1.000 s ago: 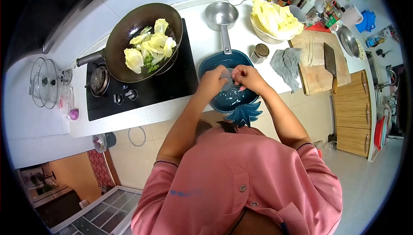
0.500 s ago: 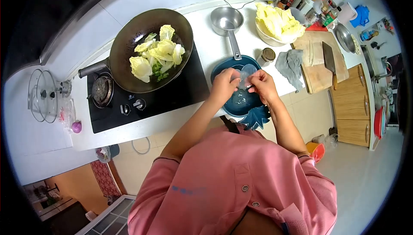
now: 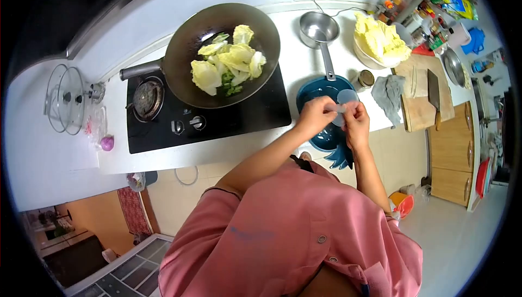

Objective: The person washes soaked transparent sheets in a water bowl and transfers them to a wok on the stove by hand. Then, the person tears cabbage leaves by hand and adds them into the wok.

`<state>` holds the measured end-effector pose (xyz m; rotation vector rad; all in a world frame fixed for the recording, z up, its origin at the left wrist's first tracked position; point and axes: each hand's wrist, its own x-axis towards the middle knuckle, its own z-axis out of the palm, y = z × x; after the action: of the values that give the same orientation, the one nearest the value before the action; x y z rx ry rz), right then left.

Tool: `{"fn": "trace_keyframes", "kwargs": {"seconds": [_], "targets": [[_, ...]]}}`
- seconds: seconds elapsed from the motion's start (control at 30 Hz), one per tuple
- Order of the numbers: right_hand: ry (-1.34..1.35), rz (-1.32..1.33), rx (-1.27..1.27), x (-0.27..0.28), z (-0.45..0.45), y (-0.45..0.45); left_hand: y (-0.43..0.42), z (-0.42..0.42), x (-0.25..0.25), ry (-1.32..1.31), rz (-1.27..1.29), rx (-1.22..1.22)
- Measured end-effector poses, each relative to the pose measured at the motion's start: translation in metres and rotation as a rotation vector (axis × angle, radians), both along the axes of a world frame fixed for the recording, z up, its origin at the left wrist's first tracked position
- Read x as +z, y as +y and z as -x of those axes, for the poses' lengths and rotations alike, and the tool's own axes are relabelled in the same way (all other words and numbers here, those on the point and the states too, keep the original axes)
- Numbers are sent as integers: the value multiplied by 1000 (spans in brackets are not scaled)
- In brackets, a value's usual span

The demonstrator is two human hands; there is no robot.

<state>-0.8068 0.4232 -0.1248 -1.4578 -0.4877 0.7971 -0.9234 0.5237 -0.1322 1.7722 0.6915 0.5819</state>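
Observation:
Over a blue pineapple-shaped bowl [image 3: 325,140] with liquid in it, both my hands work at thin, translucent round sheets [image 3: 347,97]. My left hand [image 3: 316,116] pinches a sheet at its edge between thumb and fingers. Close beside it, my right hand [image 3: 356,125] grips the sheets from the other side, fingers bent. One round piece stands up above my fingertips, and another part hangs below them. Whether these are separate pieces or what they are made of, I cannot tell. The handle of a steel saucepan [image 3: 319,28] reaches to the bowl's far rim.
Left, a wok [image 3: 179,79] with cabbage leaves and chopped greens sits on the black gas hob [image 3: 244,123]. Behind the bowl are a small jar [image 3: 365,79], a grey cloth [image 3: 389,97] and a basin of cabbage [image 3: 380,41]. A cleaver [image 3: 433,90] lies on the cutting board [image 3: 417,113].
The camera view has shifted, so the counter appears further right. My hands stay over the bowl; the sheets between my fingers have changed position, one now standing higher above the right fingertips.

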Motion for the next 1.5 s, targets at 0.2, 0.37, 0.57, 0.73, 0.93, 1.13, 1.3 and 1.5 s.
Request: {"fn": "trace_keyframes", "kwargs": {"seconds": [0.2, 0.37, 0.57, 0.73, 0.93, 1.13, 1.3, 1.5], "targets": [[147, -8, -62, 4, 0, 2, 13, 19, 26, 7, -211, -1], [191, -23, -57, 19, 4, 8, 91, 88, 74, 56, -288, 83], [262, -28, 30, 29, 18, 19, 210, 169, 95, 623, -451, 72], [265, -23, 77, 39, 28, 26, 237, 175, 51, 664, -299, -61], [251, -13, 76, 49, 34, 32, 215, 153, 67, 994, -656, 56], [166, 57, 259, 83, 62, 83, 174, 123, 109, 145, 42, -107], [81, 56, 443, 119, 96, 149, 185, 129, 132, 74, 126, -261], [335, -51, 393, 100, 87, 195, 267, 176, 117, 195, -81, 160]]}}
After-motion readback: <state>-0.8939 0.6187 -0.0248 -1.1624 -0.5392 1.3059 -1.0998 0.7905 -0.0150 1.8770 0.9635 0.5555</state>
